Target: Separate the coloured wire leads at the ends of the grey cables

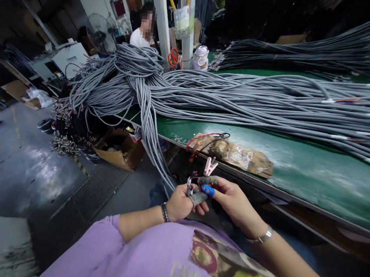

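Observation:
In front of my body, my left hand (181, 202) is closed around the end of a grey cable, where a whitish piece (189, 185) sticks up between the fingers. My right hand (233, 201) meets it, thumb and forefinger pinching a thin red wire (197, 180) at that end. Grey and blue covers wrap several fingertips. Just above the fingers, a pink clothespin (210, 166) stands at the bench edge. Grey cables (149, 126) hang from the bench down to my left hand. The exact contact between fingertips and wire is partly hidden.
A green bench (301, 164) carries long grey cables (242, 96) and a bundle of black cables (295, 57). A worn wooden board (249, 159) lies along its front edge. Below left is a cardboard box (119, 149). A person (141, 37) sits beyond, near a fan (100, 32).

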The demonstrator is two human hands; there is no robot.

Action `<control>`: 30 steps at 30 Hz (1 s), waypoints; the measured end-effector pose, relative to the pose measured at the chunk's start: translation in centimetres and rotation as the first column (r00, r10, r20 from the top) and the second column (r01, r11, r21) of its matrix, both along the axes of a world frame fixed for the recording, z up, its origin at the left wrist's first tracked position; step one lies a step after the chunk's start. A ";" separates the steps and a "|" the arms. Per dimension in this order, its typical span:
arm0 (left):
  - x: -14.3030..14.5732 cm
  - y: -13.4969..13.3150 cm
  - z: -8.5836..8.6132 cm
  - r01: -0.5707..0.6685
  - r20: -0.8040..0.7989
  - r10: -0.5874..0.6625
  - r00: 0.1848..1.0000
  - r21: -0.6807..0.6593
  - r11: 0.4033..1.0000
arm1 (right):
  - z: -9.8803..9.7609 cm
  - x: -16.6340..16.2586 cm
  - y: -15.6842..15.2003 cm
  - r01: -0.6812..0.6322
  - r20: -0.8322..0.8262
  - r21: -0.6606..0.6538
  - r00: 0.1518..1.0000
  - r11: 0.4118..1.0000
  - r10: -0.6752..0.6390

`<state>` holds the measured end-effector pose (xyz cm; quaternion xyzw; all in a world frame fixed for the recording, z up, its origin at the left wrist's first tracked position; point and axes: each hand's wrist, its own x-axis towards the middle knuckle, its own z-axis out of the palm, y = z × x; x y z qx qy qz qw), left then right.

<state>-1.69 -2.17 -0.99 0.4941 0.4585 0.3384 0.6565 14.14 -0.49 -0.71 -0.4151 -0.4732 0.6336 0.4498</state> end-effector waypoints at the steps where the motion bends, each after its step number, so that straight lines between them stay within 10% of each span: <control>1: 0.0 0.0 0.0 -0.013 0.008 0.013 1.000 -0.002 1.000 | -0.2 0.0 0.0 0.008 -0.002 0.012 1.000 1.000 -0.008; 13: 0.0 0.2 0.7 -0.036 -0.001 0.036 0.999 -0.018 0.999 | -0.1 0.0 -0.2 0.040 -0.001 -0.041 0.999 0.998 -0.040; 21: -1.0 1.2 1.9 0.023 0.124 -0.009 0.992 -0.112 0.993 | -0.9 0.6 2.2 -0.005 -0.310 -0.342 0.945 0.940 -0.107; 30: 0.1 2.2 2.7 0.058 0.162 -0.032 0.986 -0.158 0.986 | 0.0 -1.3 2.9 0.286 -0.045 -0.022 0.957 0.958 -0.287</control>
